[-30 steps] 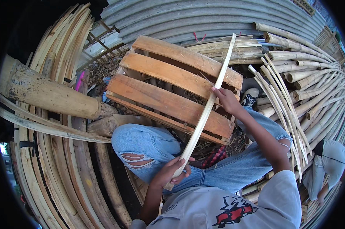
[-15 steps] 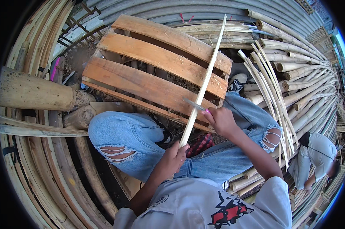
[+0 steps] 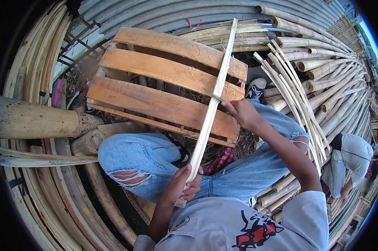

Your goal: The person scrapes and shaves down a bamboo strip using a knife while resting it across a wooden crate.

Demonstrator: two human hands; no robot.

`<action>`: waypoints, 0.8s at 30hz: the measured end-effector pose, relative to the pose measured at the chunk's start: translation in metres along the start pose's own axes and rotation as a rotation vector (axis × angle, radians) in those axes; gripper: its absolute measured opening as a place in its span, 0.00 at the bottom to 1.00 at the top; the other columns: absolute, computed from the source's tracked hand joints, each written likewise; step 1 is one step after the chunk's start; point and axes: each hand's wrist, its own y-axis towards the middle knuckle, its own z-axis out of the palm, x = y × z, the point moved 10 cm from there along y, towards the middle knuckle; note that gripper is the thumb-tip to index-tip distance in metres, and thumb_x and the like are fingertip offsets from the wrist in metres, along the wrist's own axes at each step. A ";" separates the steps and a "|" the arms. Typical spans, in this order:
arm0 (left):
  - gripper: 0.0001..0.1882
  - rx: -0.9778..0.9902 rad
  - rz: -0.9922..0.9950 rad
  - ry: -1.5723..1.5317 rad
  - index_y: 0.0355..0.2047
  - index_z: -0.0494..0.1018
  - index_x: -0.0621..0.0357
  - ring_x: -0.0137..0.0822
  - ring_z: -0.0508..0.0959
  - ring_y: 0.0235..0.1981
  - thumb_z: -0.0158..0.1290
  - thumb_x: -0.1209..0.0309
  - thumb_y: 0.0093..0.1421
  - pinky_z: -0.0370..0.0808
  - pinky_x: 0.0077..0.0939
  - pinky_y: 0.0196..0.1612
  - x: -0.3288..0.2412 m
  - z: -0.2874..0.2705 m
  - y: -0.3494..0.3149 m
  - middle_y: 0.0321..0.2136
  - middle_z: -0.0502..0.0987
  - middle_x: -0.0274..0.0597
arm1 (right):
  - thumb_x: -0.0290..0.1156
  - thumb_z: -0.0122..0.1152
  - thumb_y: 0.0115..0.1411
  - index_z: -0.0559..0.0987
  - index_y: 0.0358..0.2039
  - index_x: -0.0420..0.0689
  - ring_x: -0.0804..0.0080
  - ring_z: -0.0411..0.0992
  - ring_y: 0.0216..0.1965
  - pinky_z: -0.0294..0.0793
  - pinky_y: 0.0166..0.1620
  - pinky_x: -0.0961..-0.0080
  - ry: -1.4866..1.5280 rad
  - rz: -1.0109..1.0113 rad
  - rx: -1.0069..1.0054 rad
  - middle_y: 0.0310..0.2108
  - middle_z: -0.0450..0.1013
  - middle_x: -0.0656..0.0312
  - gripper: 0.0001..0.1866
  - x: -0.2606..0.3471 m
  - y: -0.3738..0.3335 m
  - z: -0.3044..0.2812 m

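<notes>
A long pale bamboo strip (image 3: pixel 212 106) slants from my lap up over the slatted wooden crate (image 3: pixel 155 90). My left hand (image 3: pixel 184 184) is closed around its lower part, close to my waist, with the squared end showing below the fingers. In my right hand (image 3: pixel 242 112) is a knife (image 3: pixel 218 98), its thin blade lying across the strip about midway; the handle is mostly hidden by my fingers. The strip's far end reaches past the crate's back slat, where curled shavings lie.
Split bamboo strips (image 3: pixel 295 94) lean beyond my right knee, beside stacked bamboo poles (image 3: pixel 318 65). A thick bamboo pole (image 3: pixel 38 118) juts in from the left, above long split lengths (image 3: pixel 67 188). Another person (image 3: pixel 351 165) bends over at the right. Corrugated metal sheeting (image 3: pixel 164 14) stands behind.
My right hand and the knife have slid farther up the strip, away from my body. The strip is turned somewhat in my left hand, and the whole view has shifted slightly.
</notes>
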 end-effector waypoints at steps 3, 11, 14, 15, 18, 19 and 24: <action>0.20 -0.026 -0.008 0.022 0.42 0.63 0.57 0.15 0.50 0.09 0.34 0.52 0.69 0.48 0.11 0.09 -0.006 -0.006 0.002 0.16 0.53 0.26 | 0.53 0.43 0.63 0.76 0.18 0.39 0.45 0.72 0.22 0.71 0.28 0.54 -0.007 -0.243 0.093 0.16 0.70 0.46 0.31 0.070 -0.050 0.029; 0.22 0.004 -0.070 -0.024 0.41 0.63 0.56 0.15 0.49 0.09 0.33 0.49 0.68 0.49 0.10 0.08 0.008 0.014 -0.020 0.17 0.53 0.26 | 0.42 0.40 0.67 0.76 0.24 0.38 0.43 0.66 0.19 0.66 0.26 0.54 -0.369 -0.232 -0.355 0.13 0.66 0.48 0.24 -0.062 0.043 -0.043; 0.23 -0.006 -0.046 -0.032 0.40 0.63 0.57 0.15 0.49 0.10 0.33 0.48 0.68 0.48 0.09 0.09 0.001 -0.005 -0.028 0.17 0.52 0.27 | 0.52 0.40 0.66 0.78 0.26 0.41 0.45 0.73 0.25 0.72 0.32 0.53 -0.009 -0.042 0.143 0.18 0.72 0.47 0.29 0.019 0.013 0.011; 0.23 0.000 -0.039 -0.026 0.40 0.63 0.57 0.15 0.49 0.10 0.33 0.48 0.68 0.48 0.09 0.09 -0.001 -0.007 -0.028 0.17 0.52 0.27 | 0.54 0.41 0.64 0.78 0.25 0.39 0.45 0.73 0.24 0.72 0.33 0.53 -0.025 -0.156 0.201 0.17 0.71 0.46 0.30 0.050 -0.008 0.018; 0.23 -0.038 -0.065 0.060 0.40 0.62 0.57 0.15 0.49 0.10 0.33 0.48 0.68 0.49 0.10 0.09 0.013 -0.010 -0.032 0.17 0.52 0.27 | 0.55 0.40 0.65 0.78 0.24 0.40 0.45 0.73 0.24 0.73 0.31 0.54 -0.160 -0.103 0.115 0.18 0.72 0.48 0.31 0.026 0.000 0.015; 0.23 -0.058 -0.050 0.103 0.41 0.62 0.57 0.16 0.50 0.10 0.33 0.48 0.68 0.50 0.11 0.09 0.020 -0.011 -0.032 0.17 0.52 0.27 | 0.54 0.39 0.65 0.78 0.23 0.40 0.46 0.73 0.23 0.72 0.30 0.54 -0.196 -0.001 -0.004 0.18 0.72 0.48 0.31 -0.015 0.022 -0.003; 0.17 -0.335 0.011 0.588 0.39 0.63 0.58 0.19 0.55 0.10 0.36 0.56 0.69 0.55 0.16 0.12 0.005 -0.017 -0.036 0.16 0.56 0.28 | 0.53 0.39 0.65 0.78 0.22 0.40 0.47 0.72 0.22 0.71 0.28 0.54 -0.239 -0.053 -0.094 0.17 0.71 0.47 0.30 -0.052 0.047 -0.027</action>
